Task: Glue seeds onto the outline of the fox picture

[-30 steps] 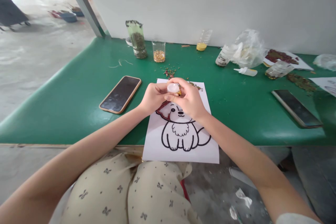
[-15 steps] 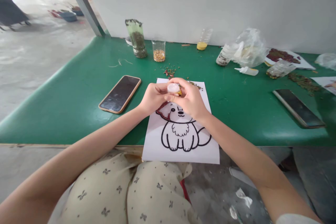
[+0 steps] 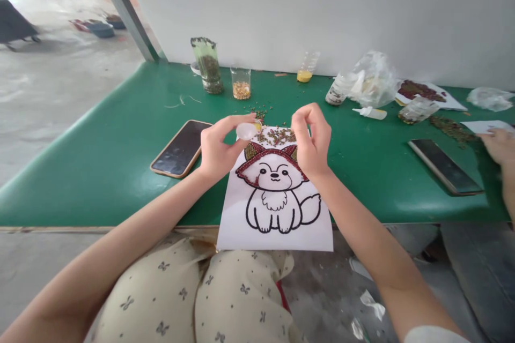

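My left hand [image 3: 220, 146] is closed round a small white bottle [image 3: 246, 130] with a bit of yellow, tilted over the top left of the paper. To the right, my right hand [image 3: 312, 140] has its fingers curled together; anything between them is too small to make out. Under both hands lies a white sheet [image 3: 235, 225] with a fox-like animal drawing [image 3: 274, 193]. Red and green seeds cover its hood and ears, while its face and body are plain line work. Loose seeds [image 3: 277, 136] are scattered along the sheet's top edge.
A phone [image 3: 181, 149] lies left, another [image 3: 444, 166] right. Behind stand a green container [image 3: 208, 67], a cup of kernels [image 3: 241, 86] and a yellow-bottomed cup [image 3: 306, 72]. A plastic bag [image 3: 372, 83] and glue bottle [image 3: 370, 113] are back right. Another person's hand [image 3: 499, 144] reaches in at right.
My hands have moved apart, the left with the bottle to the left and the right to the right. The hooded head of the drawing is now uncovered. Another person's hand shows more at right.
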Available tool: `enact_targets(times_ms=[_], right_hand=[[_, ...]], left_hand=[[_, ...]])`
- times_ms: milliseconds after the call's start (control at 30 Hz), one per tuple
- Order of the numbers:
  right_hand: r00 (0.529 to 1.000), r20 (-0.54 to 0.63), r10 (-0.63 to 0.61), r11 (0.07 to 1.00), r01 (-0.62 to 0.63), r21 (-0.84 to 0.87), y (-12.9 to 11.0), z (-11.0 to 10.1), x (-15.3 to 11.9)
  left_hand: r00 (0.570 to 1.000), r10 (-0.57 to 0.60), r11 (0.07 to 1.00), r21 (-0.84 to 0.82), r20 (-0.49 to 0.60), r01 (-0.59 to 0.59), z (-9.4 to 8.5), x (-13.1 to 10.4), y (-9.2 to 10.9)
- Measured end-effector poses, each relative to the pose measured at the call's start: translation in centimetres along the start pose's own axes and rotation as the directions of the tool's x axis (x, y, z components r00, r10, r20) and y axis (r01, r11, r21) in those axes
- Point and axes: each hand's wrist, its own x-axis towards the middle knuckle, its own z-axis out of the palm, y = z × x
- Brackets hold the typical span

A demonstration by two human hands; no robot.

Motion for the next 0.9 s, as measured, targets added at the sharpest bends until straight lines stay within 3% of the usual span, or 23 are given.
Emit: enact_targets(times_ms=[67, 133, 200, 300, 433, 533, 633, 767, 900], right_hand=[[0.986, 0.136, 0.101, 0.993, -0.108, 0.04, 0.7, 0.4, 0.0], [0.911, 0.365, 0.191, 0.963, -0.247, 0.111, 1.5, 1.3, 0.0], [0.833, 0.513, 0.207, 0.905, -0.362, 0.222, 2.2, 2.4, -0.1], [0.819, 0.54, 0.194, 0.849, -0.416, 0.326, 2.5, 3.5, -0.1], [0.878, 0.425, 0.218, 0.879, -0.367, 0.306, 3.2, 3.5, 0.6], [0.945, 0.2, 0.26, 0.939, -0.296, 0.176, 4.9, 2.3, 1.9], [0.968, -0.007, 0.249, 0.967, -0.249, -0.059, 7.5, 0.0, 3.4], [0.959, -0.21, 0.193, 0.936, -0.244, -0.255, 10.6, -3.6, 4.9], [0.915, -0.327, 0.237, 0.839, -0.363, -0.406, 11.9, -5.4, 5.3]], left_hand=[[0.998, 0.064, 0.996, 0.063, 0.027, -0.066, -0.4, 0.0, -0.1], [0.989, 0.116, 0.986, 0.107, 0.092, -0.126, -0.4, 0.2, -0.6], [0.973, 0.166, 0.97, 0.152, 0.16, -0.191, -0.3, 0.5, -1.2], [0.953, 0.215, 0.94, 0.22, 0.213, -0.261, -0.2, 1.0, -1.9], [0.919, 0.254, 0.901, 0.271, 0.301, -0.338, -0.3, 1.1, -2.2], [0.9, 0.256, 0.883, 0.294, 0.353, -0.367, -0.3, 1.0, -2.6], [0.93, 0.212, 0.889, 0.335, 0.299, -0.311, -0.3, 1.0, -3.5], [0.986, 0.068, 0.891, 0.436, 0.153, -0.129, -0.7, 1.2, -4.7], [0.998, -0.059, 0.884, 0.466, 0.034, 0.036, -1.3, 1.5, -5.2]])
